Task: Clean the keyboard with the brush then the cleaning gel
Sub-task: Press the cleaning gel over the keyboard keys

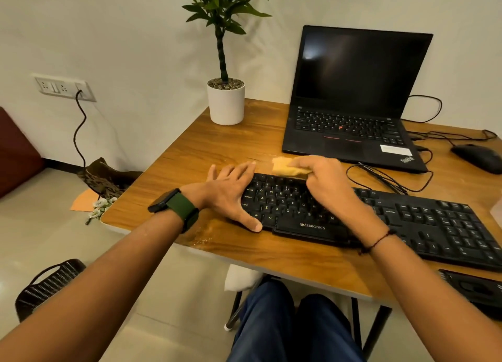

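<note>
Right hand (323, 177) grips yellow gel (285, 167) at keyboard (407, 220) top edge — left hand (231, 193) flat, fingers spread, bracing keyboard's 9 o'clock end on surface (190, 149).

1. Take the keyboard (380, 215) as your landmark. Its left end is covered by your left hand (231, 191), lying flat with fingers spread.
2. Behind its left half, your right hand (323, 179) pinches the yellow gel (285, 167) at the back edge.
3. Farther behind: the laptop (350, 111) blocks you; loose cables (391, 181) lie in the gap between.
4. Back-left: bare table (217, 147) up to the potted plant (226, 100).
5. Front: a bare strip to the table edge.
6. Front-right: a black device (478, 291).
7. Back-right: the mouse (478, 157).
</note>
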